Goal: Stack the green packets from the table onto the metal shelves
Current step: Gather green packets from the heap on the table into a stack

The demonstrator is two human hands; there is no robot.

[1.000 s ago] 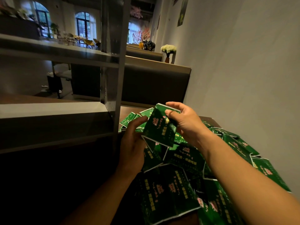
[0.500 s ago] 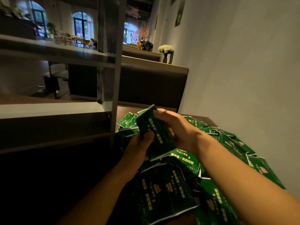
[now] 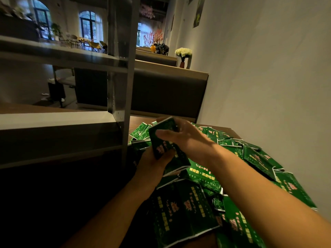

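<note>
A heap of green packets (image 3: 197,208) with pink and yellow print covers the wooden table (image 3: 231,131) by the wall. One green packet (image 3: 162,138) stands nearly upright above the heap. My right hand (image 3: 186,138) grips its top and front, thumb across its face. My left hand (image 3: 154,167) holds it from below, along with a packet (image 3: 179,160) underneath. The metal shelves (image 3: 59,120) stand to the left, their upright post (image 3: 125,77) just beside the packet; the visible shelf boards carry nothing.
A grey wall (image 3: 268,86) runs along the right of the table. Behind the table stands a dark bench back (image 3: 166,93) with a vase of white flowers (image 3: 183,54) on its ledge. Chairs and windows lie far behind the shelves.
The held packet has turned more upright and shifted left toward the shelf post. My left hand has moved under it and my right thumb now crosses its face.
</note>
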